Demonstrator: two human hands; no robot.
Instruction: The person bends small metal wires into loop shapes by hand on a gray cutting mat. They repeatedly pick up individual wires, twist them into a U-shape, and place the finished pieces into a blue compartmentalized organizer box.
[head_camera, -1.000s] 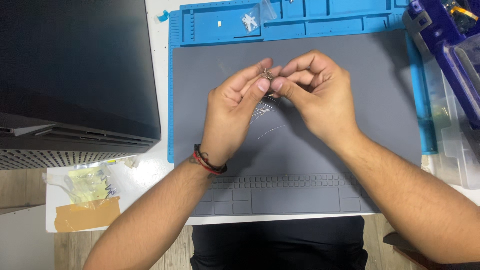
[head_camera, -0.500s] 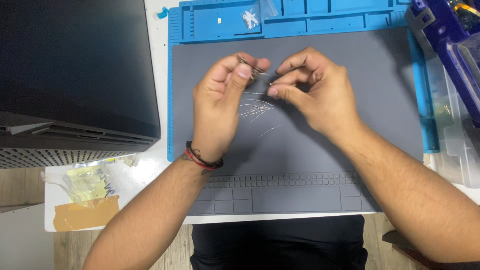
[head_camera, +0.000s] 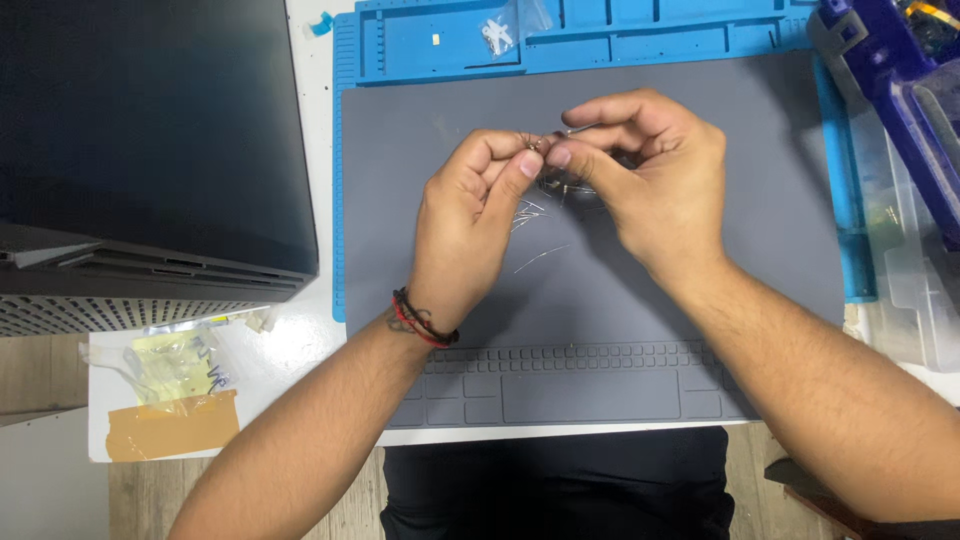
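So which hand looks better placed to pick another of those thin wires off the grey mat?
Probably the left hand: the loose wires lie just beside its fingers, while the right hand pinches a small metal part with it.

small metal part (head_camera: 534, 146) | silvery, tiny, shape too small to tell | pinched between fingertips of both hands, above grey mat | thin wire pieces (head_camera: 530, 212) | silvery, loose, scattered flat on mat just below
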